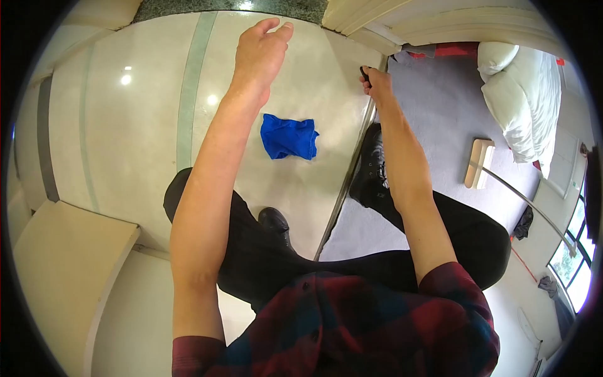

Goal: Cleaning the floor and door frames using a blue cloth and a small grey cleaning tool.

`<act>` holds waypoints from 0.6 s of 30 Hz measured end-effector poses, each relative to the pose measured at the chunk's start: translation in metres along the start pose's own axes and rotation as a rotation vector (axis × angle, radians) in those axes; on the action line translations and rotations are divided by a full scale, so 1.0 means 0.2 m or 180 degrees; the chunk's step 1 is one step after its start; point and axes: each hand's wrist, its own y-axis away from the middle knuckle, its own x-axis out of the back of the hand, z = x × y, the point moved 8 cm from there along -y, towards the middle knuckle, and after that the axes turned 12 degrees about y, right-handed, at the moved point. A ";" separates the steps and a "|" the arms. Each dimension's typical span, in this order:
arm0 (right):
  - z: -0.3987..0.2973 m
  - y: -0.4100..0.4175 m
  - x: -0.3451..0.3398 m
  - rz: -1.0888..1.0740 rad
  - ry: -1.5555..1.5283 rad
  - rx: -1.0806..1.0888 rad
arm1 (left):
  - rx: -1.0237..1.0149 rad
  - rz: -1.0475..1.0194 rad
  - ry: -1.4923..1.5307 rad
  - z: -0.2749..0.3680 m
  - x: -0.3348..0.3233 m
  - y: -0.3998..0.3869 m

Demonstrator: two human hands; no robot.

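Observation:
A crumpled blue cloth (289,136) lies on the pale tiled floor (254,179) in front of me. My left hand (261,54) is raised above the floor, beyond the cloth, with its fingers apart and nothing seen in it. Farther right, my right hand (378,82) is closed around a small black object (364,74), mostly hidden by the fingers, so its kind cannot be told. That hand is over the edge strip where the tiles meet a grey carpet.
On the grey carpet (428,113) a broom with a wide pale head (479,163) stands at the right, near white bedding (523,103). My black shoe (372,165) rests by the metal edge strip (346,188). A cream panel (70,245) stands at lower left.

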 end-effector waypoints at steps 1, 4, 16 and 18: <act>0.01 0.00 0.01 -0.0001 0.0004 0.0004 | -0.0018 0.0023 -0.0038 0.01 0.00 0.00; 0.05 0.02 0.01 -0.0005 0.0077 -0.0056 | -0.0010 0.0037 0.0009 -0.02 -0.01 -0.01; -0.06 0.03 0.01 -0.0007 0.0450 -0.0214 | -0.0053 0.0036 0.0044 0.00 0.00 -0.04; -0.07 0.02 0.03 0.0056 0.0573 -0.0262 | -0.0071 0.0044 0.0078 -0.01 -0.01 -0.04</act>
